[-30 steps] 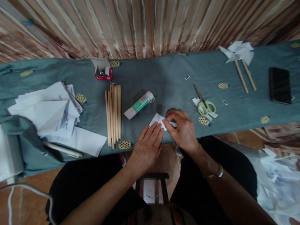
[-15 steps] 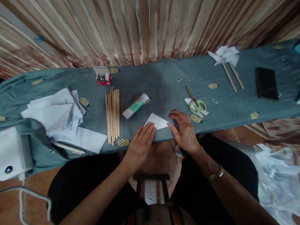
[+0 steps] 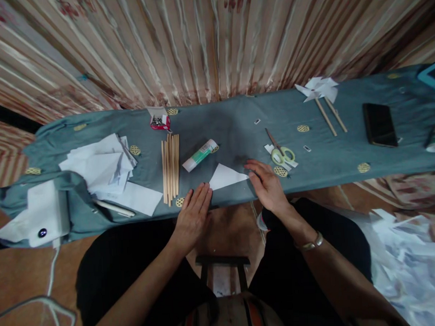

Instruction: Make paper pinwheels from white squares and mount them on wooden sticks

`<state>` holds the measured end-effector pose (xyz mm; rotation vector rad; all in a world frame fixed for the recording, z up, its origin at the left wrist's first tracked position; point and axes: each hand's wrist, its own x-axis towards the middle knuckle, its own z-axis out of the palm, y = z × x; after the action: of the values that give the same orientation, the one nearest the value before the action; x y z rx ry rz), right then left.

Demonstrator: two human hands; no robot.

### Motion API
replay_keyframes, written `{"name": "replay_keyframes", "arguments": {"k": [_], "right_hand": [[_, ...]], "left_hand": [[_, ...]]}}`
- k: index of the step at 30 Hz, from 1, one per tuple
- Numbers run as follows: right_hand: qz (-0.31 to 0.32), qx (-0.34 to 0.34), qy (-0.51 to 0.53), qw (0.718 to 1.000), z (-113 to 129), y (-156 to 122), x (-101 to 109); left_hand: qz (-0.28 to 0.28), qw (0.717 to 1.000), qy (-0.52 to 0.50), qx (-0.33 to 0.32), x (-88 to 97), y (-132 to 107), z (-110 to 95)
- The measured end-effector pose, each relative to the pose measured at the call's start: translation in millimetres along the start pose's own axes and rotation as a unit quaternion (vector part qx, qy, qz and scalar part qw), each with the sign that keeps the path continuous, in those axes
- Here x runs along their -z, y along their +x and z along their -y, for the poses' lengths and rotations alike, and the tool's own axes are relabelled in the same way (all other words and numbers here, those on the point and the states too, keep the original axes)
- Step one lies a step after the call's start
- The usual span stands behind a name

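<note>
A white paper triangle (image 3: 225,176) lies folded flat near the front edge of the cloth. My left hand (image 3: 195,209) rests flat at its left corner, fingers stretched out and fingertips at the paper's edge. The thumb and forefinger of my right hand (image 3: 267,182) pinch the pointed right corner. Just beyond the paper lies a glue stick (image 3: 200,155), white and green, tilted on the cloth. Scissors (image 3: 282,154) with light green handles lie beyond my right hand, over small paper scraps.
Wooden sticks (image 3: 171,169) lie side by side left of the glue, below a red box (image 3: 160,121) of small metal pieces. Paper sheets (image 3: 95,161) and a pen (image 3: 114,208) are further left. Paper pinwheels (image 3: 318,89) and a phone (image 3: 379,124) lie right.
My left hand has slid left off the middle of the triangle to its left corner, uncovering more of the paper. My right hand stays at the right corner. The camera view has shifted slightly.
</note>
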<state>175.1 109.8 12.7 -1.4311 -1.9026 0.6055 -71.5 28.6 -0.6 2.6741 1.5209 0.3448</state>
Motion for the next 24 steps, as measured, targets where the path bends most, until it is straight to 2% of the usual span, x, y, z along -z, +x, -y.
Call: {"name": "replay_keyframes", "arguments": {"k": [4,13,19,22,24], "right_hand": [[0.029,0.0,0.004,1.0,8,6,-4],[0.017,-0.021,0.022,0.999,1,12,-12],[-0.012,-0.057,0.086,0.995,-4,14,-6],[-0.02,-0.083,0.159,0.984,-3,17,1],[-0.011,-0.084,0.203,0.975,0,18,5]], "left_hand": [[0.012,1.0,0.01,0.008,-0.5,-1,-1],[0.038,0.999,-0.008,0.024,2.0,-2,2],[0.015,0.992,-0.103,0.076,14.4,-12,6],[-0.013,0.96,-0.241,0.139,25.5,-6,6],[-0.041,0.908,-0.361,0.208,31.7,5,6]]}}
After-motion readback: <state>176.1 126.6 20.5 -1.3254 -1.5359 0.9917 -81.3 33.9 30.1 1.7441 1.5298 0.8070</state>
